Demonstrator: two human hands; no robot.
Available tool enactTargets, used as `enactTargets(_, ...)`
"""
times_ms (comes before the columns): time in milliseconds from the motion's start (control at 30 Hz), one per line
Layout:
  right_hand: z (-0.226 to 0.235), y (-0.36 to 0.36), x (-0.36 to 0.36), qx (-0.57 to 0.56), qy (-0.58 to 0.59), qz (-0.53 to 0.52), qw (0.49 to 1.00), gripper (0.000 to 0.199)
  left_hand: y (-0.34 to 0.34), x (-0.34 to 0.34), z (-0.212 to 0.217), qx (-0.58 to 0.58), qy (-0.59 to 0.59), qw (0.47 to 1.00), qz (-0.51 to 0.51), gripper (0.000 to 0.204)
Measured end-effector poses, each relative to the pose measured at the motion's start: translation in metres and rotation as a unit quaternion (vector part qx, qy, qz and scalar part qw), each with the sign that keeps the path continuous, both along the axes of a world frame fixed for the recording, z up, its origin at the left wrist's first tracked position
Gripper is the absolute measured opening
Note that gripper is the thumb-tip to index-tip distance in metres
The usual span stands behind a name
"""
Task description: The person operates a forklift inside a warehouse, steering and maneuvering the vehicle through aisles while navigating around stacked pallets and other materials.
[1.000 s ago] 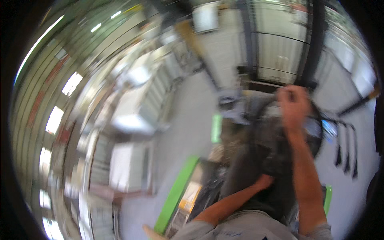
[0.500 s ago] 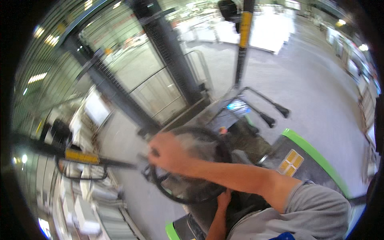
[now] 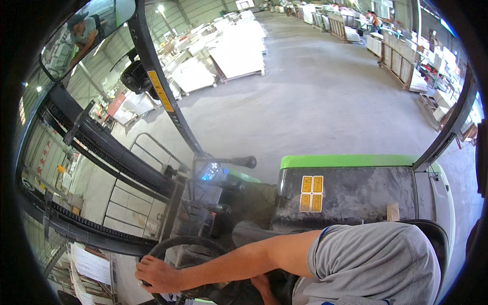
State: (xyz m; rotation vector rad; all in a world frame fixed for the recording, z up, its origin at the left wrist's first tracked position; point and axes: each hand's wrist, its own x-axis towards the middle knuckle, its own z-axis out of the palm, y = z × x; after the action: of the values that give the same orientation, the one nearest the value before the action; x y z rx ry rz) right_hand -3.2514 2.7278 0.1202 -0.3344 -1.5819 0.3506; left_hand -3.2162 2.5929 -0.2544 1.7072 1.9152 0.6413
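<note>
My right arm reaches across to the left, and my right hand is closed round the rim of a black steering wheel at the lower left. Behind that forearm shows part of my left hand, low in the middle; its fingers are hidden, so what it touches does not show. Beyond the wheel, two black-knobbed levers stick out beside a small lit display. Neither hand is on the levers.
The forklift's dark mast and load guard stand at left. A green-edged cover lies ahead of my arm. White slabs on pallets line the far left; wooden crates and a distant person are at right.
The view has swung right, so the mast and wheel now lie further left and the warehouse floor shows ahead. My right hand stays on the wheel; my left is more hidden.
</note>
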Motion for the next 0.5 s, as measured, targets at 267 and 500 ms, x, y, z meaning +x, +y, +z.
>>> enactTargets(267, 0.003, -0.024, 0.061, -0.012, -0.01, -0.005, 1.0, 0.026, -0.047, 0.046, -0.002, -0.027, -0.078, 0.989, 0.126, 0.056)
enactTargets(500, 0.006, -0.037, 0.082, -0.025, -0.012, -0.026, 0.999, 0.025, -0.064, 0.063, 0.01, -0.031, -0.056, 0.993, 0.102, 0.063)
